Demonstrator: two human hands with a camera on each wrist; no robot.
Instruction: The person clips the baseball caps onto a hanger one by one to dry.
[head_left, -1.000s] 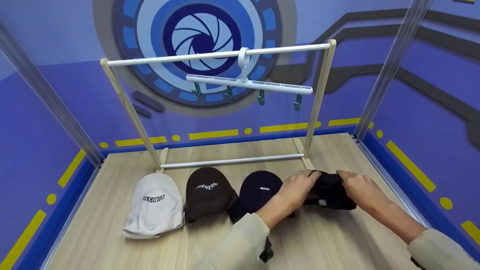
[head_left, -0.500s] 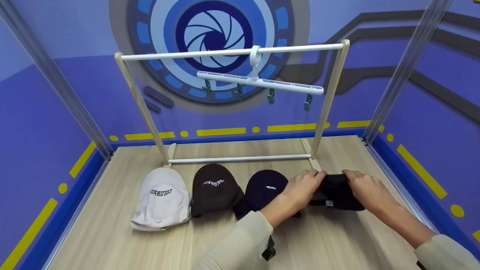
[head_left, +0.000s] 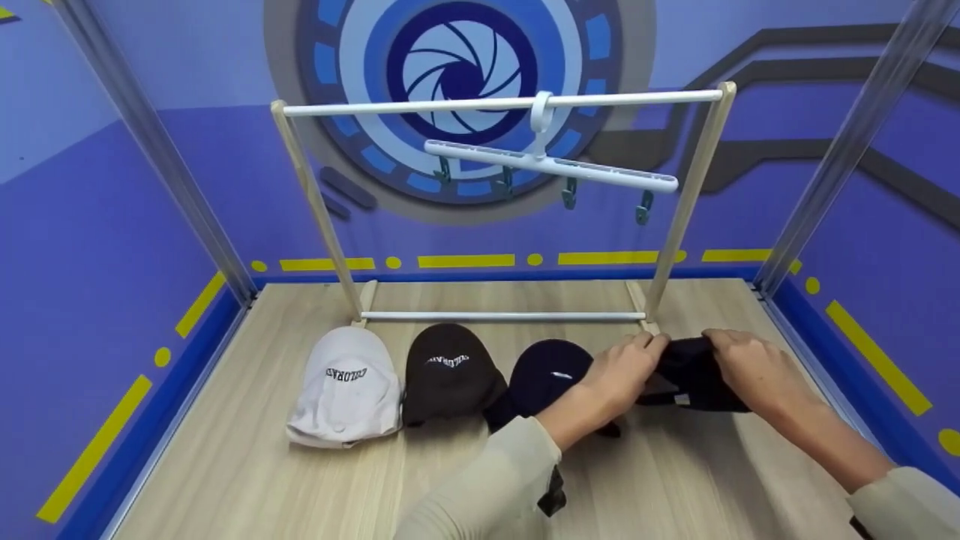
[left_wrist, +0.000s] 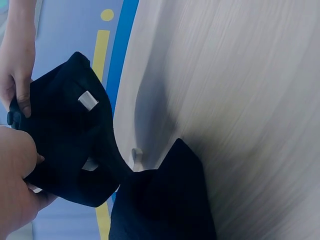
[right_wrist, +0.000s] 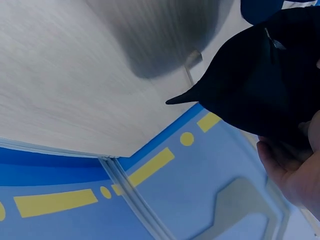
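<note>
Both hands hold a black cap (head_left: 694, 379) at the right end of a row of caps. My left hand (head_left: 619, 375) grips its left edge, and my right hand (head_left: 757, 375) pinches the opposite upper edge. The left wrist view shows the inside of this cap (left_wrist: 62, 125) with a small white label, thumbs pressed against the fabric. In the right wrist view the same cap (right_wrist: 265, 80) is above the wooden surface, its shadow below. Left of it lie a navy cap (head_left: 544, 375), partly hidden by my left forearm, a dark brown cap (head_left: 450, 375) and a white cap (head_left: 345, 386).
Behind the caps stands a wooden rack with a white top rail (head_left: 412, 107) and a lower bar (head_left: 502, 316). A white hanger (head_left: 551, 166) with several dark green clips hangs from the rail, tilted down to the right. Blue walls (head_left: 90, 247) enclose the wooden tabletop (head_left: 247, 420).
The head view has turned left, so the scene sits further right. Both hands keep hold of the black cap, which is slightly higher relative to the rack's foot. The other caps stay put.
</note>
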